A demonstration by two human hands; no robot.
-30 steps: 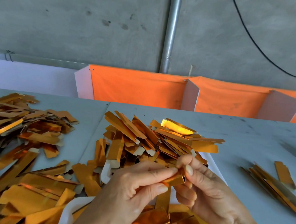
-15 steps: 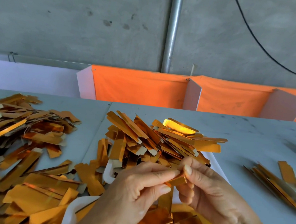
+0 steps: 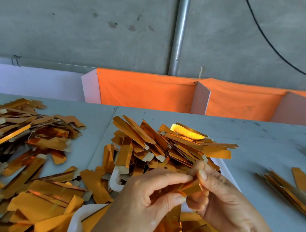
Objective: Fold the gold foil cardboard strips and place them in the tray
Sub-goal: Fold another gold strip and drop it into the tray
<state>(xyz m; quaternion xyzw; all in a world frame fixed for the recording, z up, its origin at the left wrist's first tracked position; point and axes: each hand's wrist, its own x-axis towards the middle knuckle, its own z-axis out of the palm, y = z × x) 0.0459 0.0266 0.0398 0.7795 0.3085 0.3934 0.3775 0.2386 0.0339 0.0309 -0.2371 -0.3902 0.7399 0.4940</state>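
Note:
My left hand [image 3: 146, 199] and my right hand [image 3: 220, 202] meet low in the middle, both pinching one gold foil cardboard strip [image 3: 191, 187]. The strip is bent at its upper end between my fingertips, and its long part hangs down behind my left hand. Just beyond my hands a heap of gold strips [image 3: 164, 145] is piled on a white tray [image 3: 225, 167], only parts of whose rim show. More strips lie under my wrists.
A big loose pile of gold strips [image 3: 24, 141] covers the left of the grey table [image 3: 258, 141]. A small bundle of strips [image 3: 291, 187] lies at the right. Orange cloth partitions [image 3: 145, 92] stand along the far edge below a concrete wall with a metal pipe [image 3: 179, 32].
My fingers have pressed the bend in the strip's upper end a little tighter. The hands stay in about the same place; the view has shifted slightly.

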